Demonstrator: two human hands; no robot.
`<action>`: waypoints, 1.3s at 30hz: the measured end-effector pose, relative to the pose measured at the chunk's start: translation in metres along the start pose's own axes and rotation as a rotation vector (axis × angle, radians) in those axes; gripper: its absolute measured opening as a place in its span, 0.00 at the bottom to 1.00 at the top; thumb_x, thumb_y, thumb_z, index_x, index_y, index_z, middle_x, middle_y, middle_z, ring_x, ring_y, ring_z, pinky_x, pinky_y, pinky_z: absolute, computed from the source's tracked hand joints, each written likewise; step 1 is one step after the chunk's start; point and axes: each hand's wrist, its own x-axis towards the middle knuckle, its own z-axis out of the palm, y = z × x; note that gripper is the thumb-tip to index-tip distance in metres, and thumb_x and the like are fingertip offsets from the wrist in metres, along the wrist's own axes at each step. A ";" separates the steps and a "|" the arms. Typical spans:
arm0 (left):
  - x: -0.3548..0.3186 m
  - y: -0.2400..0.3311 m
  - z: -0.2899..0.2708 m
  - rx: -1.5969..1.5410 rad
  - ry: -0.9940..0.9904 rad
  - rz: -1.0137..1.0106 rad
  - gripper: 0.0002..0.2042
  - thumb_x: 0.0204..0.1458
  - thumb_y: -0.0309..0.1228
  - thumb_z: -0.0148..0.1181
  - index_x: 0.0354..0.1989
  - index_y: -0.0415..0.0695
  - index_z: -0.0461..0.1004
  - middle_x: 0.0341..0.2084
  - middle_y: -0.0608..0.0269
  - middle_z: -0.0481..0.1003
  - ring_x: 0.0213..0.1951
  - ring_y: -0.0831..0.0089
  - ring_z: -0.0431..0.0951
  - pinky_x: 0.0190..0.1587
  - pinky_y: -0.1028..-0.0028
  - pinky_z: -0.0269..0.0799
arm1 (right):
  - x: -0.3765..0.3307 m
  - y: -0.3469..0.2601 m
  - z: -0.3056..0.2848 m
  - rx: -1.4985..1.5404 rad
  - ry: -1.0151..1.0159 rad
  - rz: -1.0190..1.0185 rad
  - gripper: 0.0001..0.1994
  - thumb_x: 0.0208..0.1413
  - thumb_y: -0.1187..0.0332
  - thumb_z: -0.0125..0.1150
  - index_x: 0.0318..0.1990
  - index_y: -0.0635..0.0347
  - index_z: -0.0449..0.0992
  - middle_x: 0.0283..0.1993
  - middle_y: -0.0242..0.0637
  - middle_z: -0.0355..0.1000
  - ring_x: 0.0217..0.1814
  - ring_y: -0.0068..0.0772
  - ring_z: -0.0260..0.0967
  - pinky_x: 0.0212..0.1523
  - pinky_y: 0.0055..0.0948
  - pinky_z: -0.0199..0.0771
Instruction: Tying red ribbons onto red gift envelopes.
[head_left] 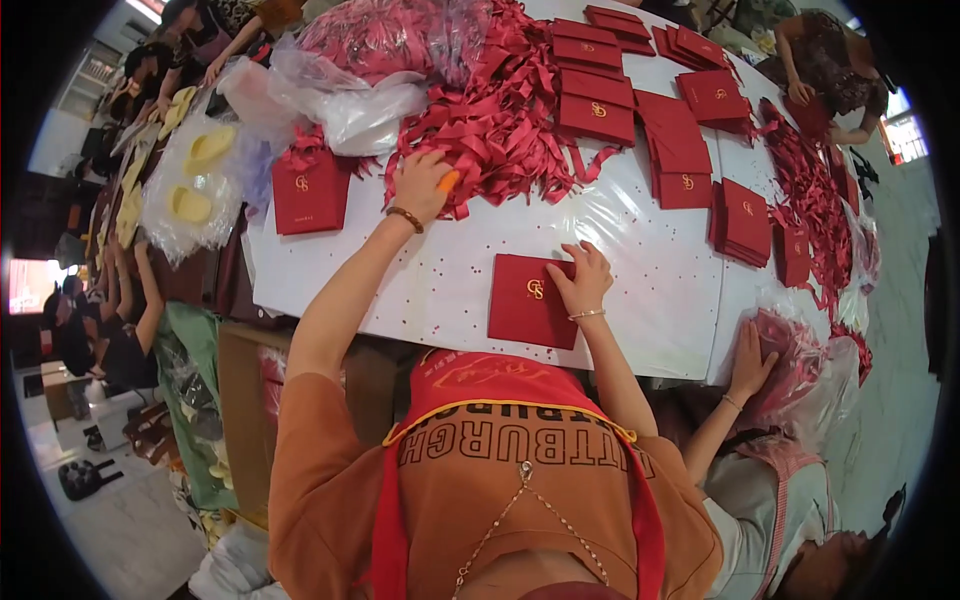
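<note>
While under the right hand (583, 277), red folder (531, 301), left hand (420, 185) on ribbons (500, 120).

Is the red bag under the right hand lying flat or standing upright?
Lying flat. The red bag lies with its broad face and gold emblem up on the white table, and the right hand presses its corner.

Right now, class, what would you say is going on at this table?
A person works at a white table. The right hand presses on a flat dark red gift bag near the table's edge, while the left hand reaches into a heap of red ribbons. Stacks of the same red bags lie farther along. A co-worker's hand rests on a plastic-wrapped bundle.
</note>
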 end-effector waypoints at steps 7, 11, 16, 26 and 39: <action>-0.056 0.044 -0.045 -0.336 0.048 -0.197 0.09 0.47 0.31 0.51 0.36 0.44 0.70 0.24 0.51 0.73 0.28 0.57 0.74 0.32 0.63 0.67 | -0.007 -0.012 -0.003 0.016 -0.087 -0.311 0.17 0.41 0.59 0.61 0.41 0.49 0.73 0.49 0.33 0.63 0.57 0.42 0.52 0.54 0.40 0.46; -0.108 0.031 -0.030 0.098 -0.437 -0.323 0.09 0.47 0.32 0.48 0.37 0.48 0.70 0.29 0.54 0.74 0.34 0.56 0.74 0.35 0.60 0.67 | -0.010 -0.018 -0.005 0.081 -0.098 -0.406 0.15 0.41 0.63 0.60 0.40 0.51 0.72 0.48 0.34 0.63 0.57 0.42 0.52 0.53 0.41 0.46; -0.122 0.022 -0.044 0.252 -0.615 -0.358 0.11 0.47 0.36 0.49 0.39 0.51 0.71 0.31 0.56 0.74 0.37 0.60 0.74 0.40 0.58 0.65 | -0.007 -0.011 -0.002 0.072 -0.109 -0.432 0.15 0.39 0.64 0.60 0.39 0.52 0.73 0.46 0.34 0.64 0.53 0.41 0.55 0.52 0.42 0.48; -0.060 0.047 0.045 0.128 -0.188 -0.273 0.09 0.46 0.36 0.51 0.34 0.48 0.72 0.32 0.57 0.72 0.38 0.60 0.72 0.38 0.62 0.67 | 0.003 -0.021 0.016 0.062 -0.113 -0.514 0.20 0.35 0.67 0.64 0.42 0.55 0.71 0.47 0.40 0.63 0.52 0.43 0.57 0.49 0.41 0.57; -0.093 0.062 0.017 -0.742 -0.259 -0.448 0.05 0.42 0.26 0.58 0.29 0.40 0.74 0.22 0.61 0.75 0.25 0.77 0.73 0.30 0.78 0.68 | -0.003 -0.023 0.018 -0.118 -0.177 -0.415 0.23 0.35 0.61 0.65 0.42 0.54 0.71 0.45 0.37 0.63 0.50 0.40 0.57 0.48 0.38 0.55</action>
